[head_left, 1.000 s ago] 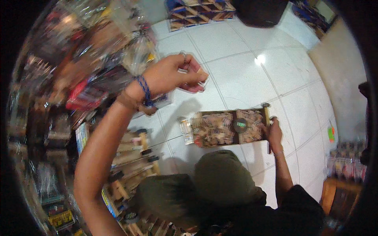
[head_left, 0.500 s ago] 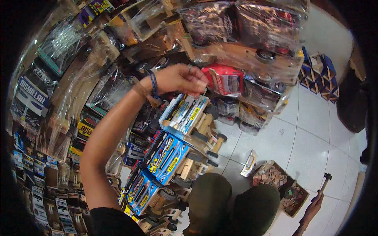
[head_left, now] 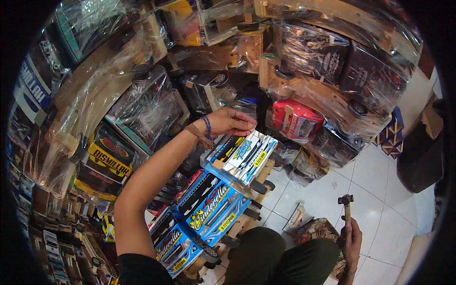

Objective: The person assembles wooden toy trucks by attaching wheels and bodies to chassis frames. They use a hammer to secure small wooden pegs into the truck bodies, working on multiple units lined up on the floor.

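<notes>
My left hand [head_left: 233, 122] reaches across with its fingers pinched at the top corner of a white toy truck front [head_left: 244, 156]. Whatever sits between those fingertips is too small to make out. A little wooden block [head_left: 218, 164] rests at the lower left edge of the same truck front. Closer to me stand blue toy trucks [head_left: 211, 204] of a similar shape, with wooden undersides and black wheels. On the right, my right hand [head_left: 350, 240] grips a hammer [head_left: 347, 211] by its handle, head upward, over the floor.
Stacked toy trucks in clear wrap [head_left: 147, 114] crowd the left and far side. A red wrapped toy truck [head_left: 297, 121] lies beyond my left hand. A box of wood scraps [head_left: 318, 230] and a small flat packet [head_left: 295, 217] rest on the white tiles [head_left: 375, 185].
My left hand has come down onto the white truck front's top corner. The hammer has risen and moved left, nearer to the trucks. The view has shifted.
</notes>
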`<state>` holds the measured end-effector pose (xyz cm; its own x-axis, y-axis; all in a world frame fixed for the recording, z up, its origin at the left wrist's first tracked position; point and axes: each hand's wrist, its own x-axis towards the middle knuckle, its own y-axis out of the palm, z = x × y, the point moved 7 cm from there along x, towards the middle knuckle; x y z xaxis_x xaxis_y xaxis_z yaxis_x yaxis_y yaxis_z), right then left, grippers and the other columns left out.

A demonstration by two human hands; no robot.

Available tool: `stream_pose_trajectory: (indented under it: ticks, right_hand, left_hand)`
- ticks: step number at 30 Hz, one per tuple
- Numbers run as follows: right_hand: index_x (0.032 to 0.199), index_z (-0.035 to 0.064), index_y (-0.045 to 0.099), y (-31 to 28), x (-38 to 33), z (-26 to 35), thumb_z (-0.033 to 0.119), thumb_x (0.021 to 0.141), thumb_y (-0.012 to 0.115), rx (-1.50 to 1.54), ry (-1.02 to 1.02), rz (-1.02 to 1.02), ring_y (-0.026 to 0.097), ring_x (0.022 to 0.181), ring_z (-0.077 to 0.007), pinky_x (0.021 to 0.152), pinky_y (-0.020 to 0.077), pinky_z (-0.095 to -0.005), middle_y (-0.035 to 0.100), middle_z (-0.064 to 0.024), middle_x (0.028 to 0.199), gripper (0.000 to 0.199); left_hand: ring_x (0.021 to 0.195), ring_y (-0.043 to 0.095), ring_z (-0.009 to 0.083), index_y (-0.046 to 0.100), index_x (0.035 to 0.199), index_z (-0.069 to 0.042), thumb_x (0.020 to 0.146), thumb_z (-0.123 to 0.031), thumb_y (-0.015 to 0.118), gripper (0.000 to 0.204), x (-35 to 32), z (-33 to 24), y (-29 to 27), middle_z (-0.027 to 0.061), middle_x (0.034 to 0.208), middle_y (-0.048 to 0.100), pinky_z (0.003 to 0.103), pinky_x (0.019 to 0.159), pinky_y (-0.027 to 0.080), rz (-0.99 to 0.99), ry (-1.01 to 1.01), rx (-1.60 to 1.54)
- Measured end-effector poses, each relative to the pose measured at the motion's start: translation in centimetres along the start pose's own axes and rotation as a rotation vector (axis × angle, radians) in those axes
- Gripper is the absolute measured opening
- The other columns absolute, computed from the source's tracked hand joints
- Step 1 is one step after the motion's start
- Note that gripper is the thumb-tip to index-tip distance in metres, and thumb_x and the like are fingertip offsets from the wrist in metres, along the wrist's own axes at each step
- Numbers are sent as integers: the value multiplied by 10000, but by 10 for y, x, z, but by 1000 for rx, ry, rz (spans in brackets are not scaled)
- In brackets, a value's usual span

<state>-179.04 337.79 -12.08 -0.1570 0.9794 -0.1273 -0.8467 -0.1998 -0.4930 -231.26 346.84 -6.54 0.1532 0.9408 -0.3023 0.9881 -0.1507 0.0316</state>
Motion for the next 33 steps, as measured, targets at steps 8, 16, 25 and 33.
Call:
stream_pose_trajectory:
  ticks: [8,16,25,33]
  right_hand:
    - [1273,-6,596,28,12,42,180,1039,533,3,-41,119,414,678,-66,586,356,-255,492,12,756,305]
    - [1456,37,408,57,25,104,100,1022,502,176,-28,328,471,707,-56,604,416,-210,530,-10,911,449]
    - [1537,106,357,107,65,184,233,1064,490,-170,-336,490,517,551,-111,540,460,-288,590,-41,806,508]
    - [1477,121,389,137,88,219,220,1048,505,-112,-440,460,455,619,-58,528,399,-232,549,-3,848,455]
  left_hand:
    - [994,691,139,631,1176,31,954,-113,693,272,6,7,-8,107,1121,695,235,899,581,-12,46,-85]
    - [953,692,134,648,1161,31,931,-129,727,291,8,15,-10,99,1082,709,233,867,578,-27,108,-117]
    - [864,666,84,675,1125,-11,910,-151,753,268,3,18,-9,37,1026,704,200,815,559,-59,133,-116]
    - [870,662,77,684,1126,-18,925,-151,732,246,3,21,-9,35,1018,709,193,814,553,-36,174,-121]
